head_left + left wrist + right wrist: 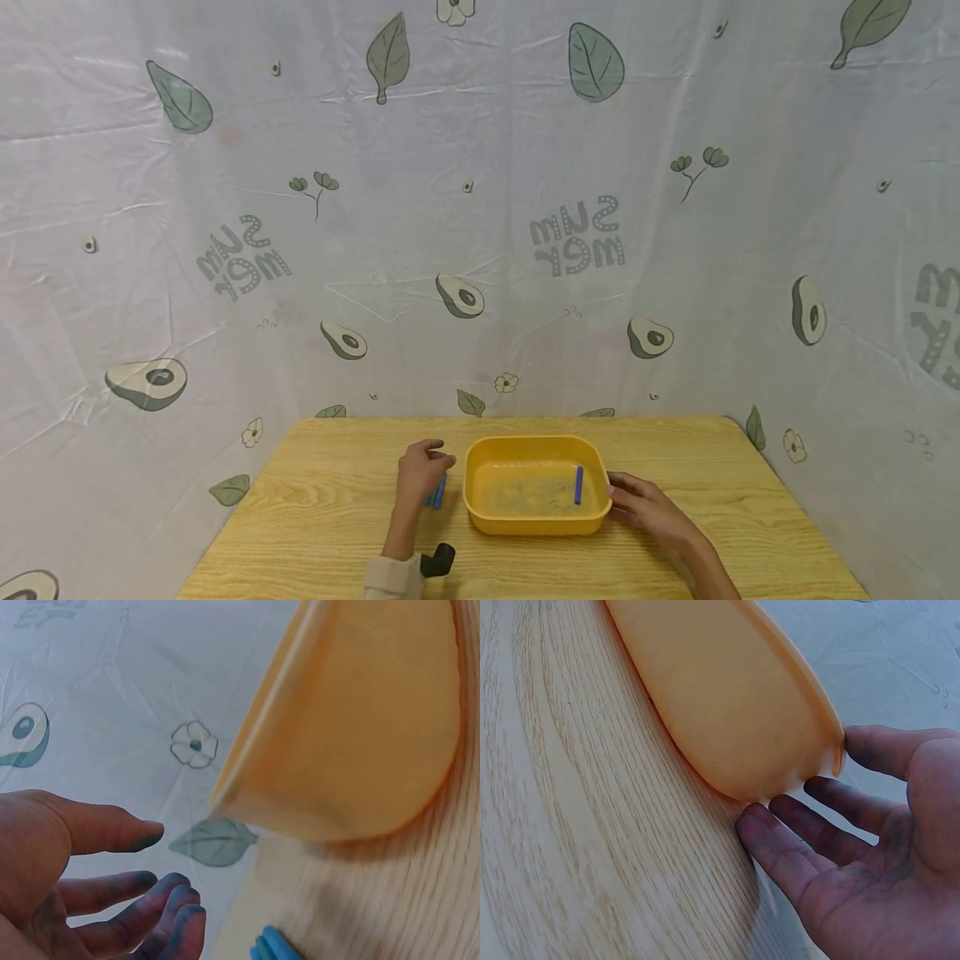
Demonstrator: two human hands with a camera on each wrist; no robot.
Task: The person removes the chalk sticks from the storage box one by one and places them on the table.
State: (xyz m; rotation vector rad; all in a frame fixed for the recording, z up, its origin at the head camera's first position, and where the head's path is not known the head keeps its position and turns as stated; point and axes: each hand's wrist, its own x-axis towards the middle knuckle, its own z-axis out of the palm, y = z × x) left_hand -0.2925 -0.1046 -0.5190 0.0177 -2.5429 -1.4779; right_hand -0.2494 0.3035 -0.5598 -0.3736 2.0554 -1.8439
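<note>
A yellow plastic basin [540, 526] stands on the table, with dark smudges on its floor. One blue-violet stick, like chalk, [578, 485] lies inside near its right wall. To the left of the basin, a few blue and green sticks [438, 492] lie together, partly hidden in the head view by my left hand [422, 475]. That hand hovers over them with thumb and fingers apart and nothing between them. My right hand [647, 504] touches the basin's right end, the thumb at the rim and the fingertips [757, 817] against the outer wall. Dark stains mark the fingers.
The wooden table [322, 500] has its far edge close to a pale curtain [495, 208] printed with leaves and avocados, which also hangs along both sides. A black strap piece [438, 560] sits at my left wrist, beside a light sleeve [393, 577].
</note>
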